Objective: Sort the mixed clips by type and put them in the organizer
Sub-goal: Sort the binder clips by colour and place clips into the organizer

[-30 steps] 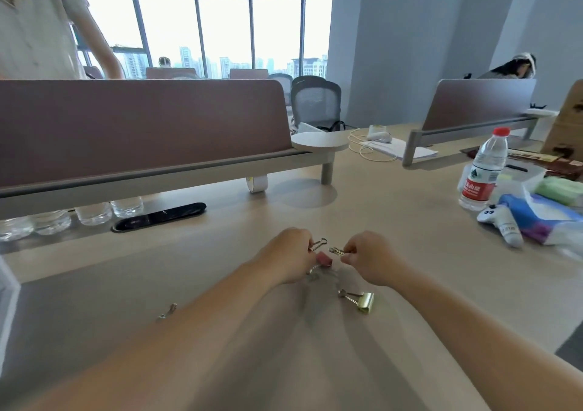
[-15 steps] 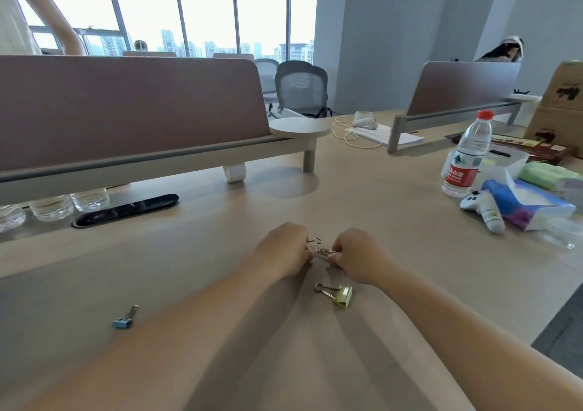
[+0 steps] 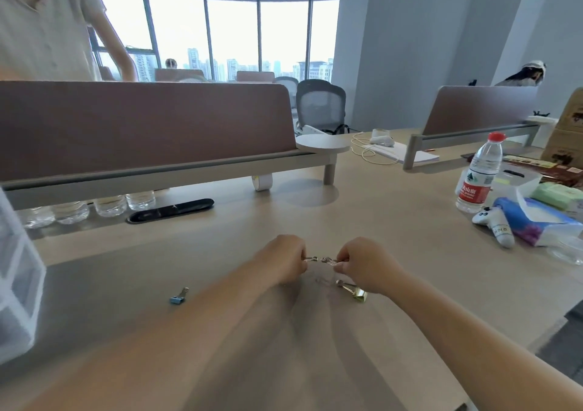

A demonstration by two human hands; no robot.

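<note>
Hands have drawn slightly apart above the desk (image 3: pixel 410 253): left hand (image 3: pixel 280 260) pinches one linked binder clip (image 3: pixel 309 259), right hand (image 3: pixel 362 264) pinches the other clip (image 3: pixel 328 260), wire handles still touching, so unhooking looks nearly done and the organizer (image 3: pixel 15 284) waits at far left.

Matt wood-look desk (image 3: pixel 394 227); shiny metal clips (image 3: pixel 320 259); clear plastic bottle (image 3: pixel 479 174); glossy gold binder clip (image 3: pixel 358 293).

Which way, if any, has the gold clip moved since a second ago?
No. The gold clip lies at about the same spot relative to the black cable slot as before. Only the camera view has shifted.
</note>
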